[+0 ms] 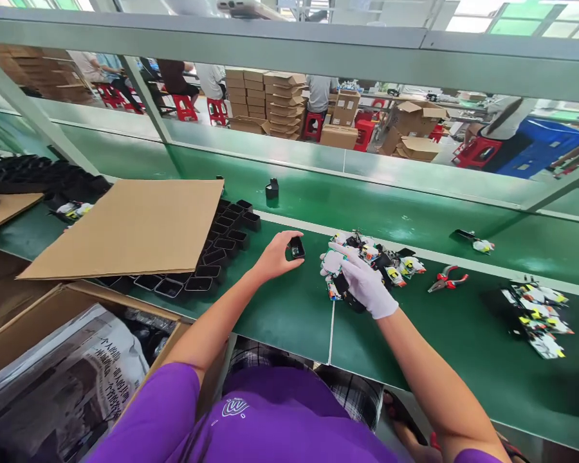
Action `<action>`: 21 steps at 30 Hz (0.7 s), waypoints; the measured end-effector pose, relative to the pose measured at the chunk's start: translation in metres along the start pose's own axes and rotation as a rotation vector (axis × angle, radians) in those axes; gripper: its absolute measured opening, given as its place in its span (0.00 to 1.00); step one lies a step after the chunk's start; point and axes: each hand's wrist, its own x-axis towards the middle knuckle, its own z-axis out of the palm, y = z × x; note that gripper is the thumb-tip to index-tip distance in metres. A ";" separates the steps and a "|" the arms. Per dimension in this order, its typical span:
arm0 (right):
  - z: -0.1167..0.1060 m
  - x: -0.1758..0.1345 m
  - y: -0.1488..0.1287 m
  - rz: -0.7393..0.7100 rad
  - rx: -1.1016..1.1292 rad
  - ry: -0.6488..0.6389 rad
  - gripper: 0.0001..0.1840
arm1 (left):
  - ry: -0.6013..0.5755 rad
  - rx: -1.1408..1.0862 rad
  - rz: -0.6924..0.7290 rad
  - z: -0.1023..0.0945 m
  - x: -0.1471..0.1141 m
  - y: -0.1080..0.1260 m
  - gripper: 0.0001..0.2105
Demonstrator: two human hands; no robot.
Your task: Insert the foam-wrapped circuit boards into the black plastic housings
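Observation:
My left hand (276, 257) is bare and grips a small black plastic housing (296, 248) between thumb and fingers, its open side facing up. My right hand (364, 280), in a white glove, is closed on a small circuit assembly (333, 261) with a white and green face. Black parts show beneath that glove. Around and behind the right hand lies a pile of circuit assemblies (405, 266) with white, yellow and orange pieces. To the left, rows of black housings (215, 257) stand on the green bench, partly hidden under a cardboard sheet (135, 225).
Red-handled pliers (448, 279) lie right of the pile, with another group of circuit assemblies (538, 315) farther right. A single black housing (272, 189) stands behind the white strip. An open carton (77, 373) sits at lower left. A metal rail (289, 48) crosses above the bench.

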 end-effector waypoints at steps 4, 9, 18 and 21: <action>0.000 -0.015 0.007 0.024 0.199 0.092 0.28 | 0.006 -0.098 0.051 0.018 -0.009 0.005 0.25; -0.001 -0.020 0.015 -0.003 0.238 0.124 0.27 | -0.003 -0.201 0.106 0.030 -0.023 0.010 0.17; 0.005 -0.018 0.022 0.041 0.264 0.128 0.23 | -0.195 -0.500 -0.023 0.039 -0.033 0.018 0.14; 0.009 -0.018 0.027 0.063 0.235 0.150 0.23 | -0.237 -0.444 -0.063 0.043 -0.034 0.018 0.19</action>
